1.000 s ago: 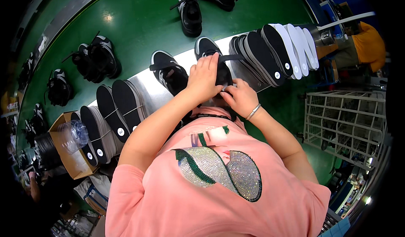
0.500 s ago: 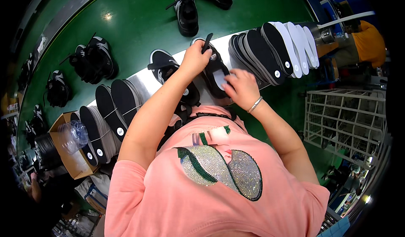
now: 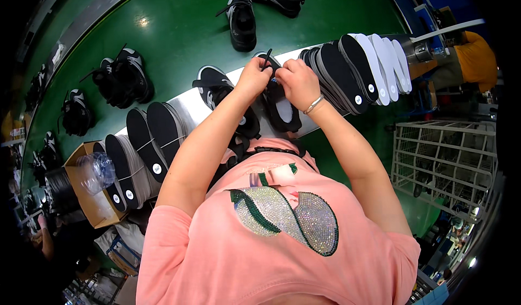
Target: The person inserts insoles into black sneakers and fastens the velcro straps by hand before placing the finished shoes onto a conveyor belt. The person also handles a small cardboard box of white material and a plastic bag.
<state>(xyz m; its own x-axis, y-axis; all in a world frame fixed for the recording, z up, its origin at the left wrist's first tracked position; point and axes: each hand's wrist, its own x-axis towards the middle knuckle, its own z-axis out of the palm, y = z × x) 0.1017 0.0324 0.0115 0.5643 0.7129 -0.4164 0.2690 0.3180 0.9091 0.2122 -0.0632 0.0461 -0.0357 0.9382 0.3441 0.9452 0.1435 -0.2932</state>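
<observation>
A black sneaker [image 3: 282, 109] with a pale grey insole area showing in its opening lies on the metal ledge in front of me, heel toward my body. My left hand [image 3: 255, 78] is closed at its front part, pinching a black strap [image 3: 267, 58] that stands up from the shoe. Across the opening, my right hand [image 3: 299, 83] has its fingers bent together against the upper; what they grip is hidden. The mate, another black sneaker [image 3: 213, 80] with a grey toe, lies to the left, partly behind my left forearm.
Stacked black insoles [image 3: 342, 77] and white insoles [image 3: 382, 69] line the ledge at right; more black insole stacks [image 3: 142, 134] lie at left by a cardboard box [image 3: 103, 213]. Several sneakers stand on the green surface [image 3: 179, 28] beyond. A wire cart [image 3: 445, 158] and a person in orange [image 3: 475, 61] are at right.
My right hand has moved from beside the shoe's heel opening up to its front part, and its fingers have closed. My left hand stays at the strap.
</observation>
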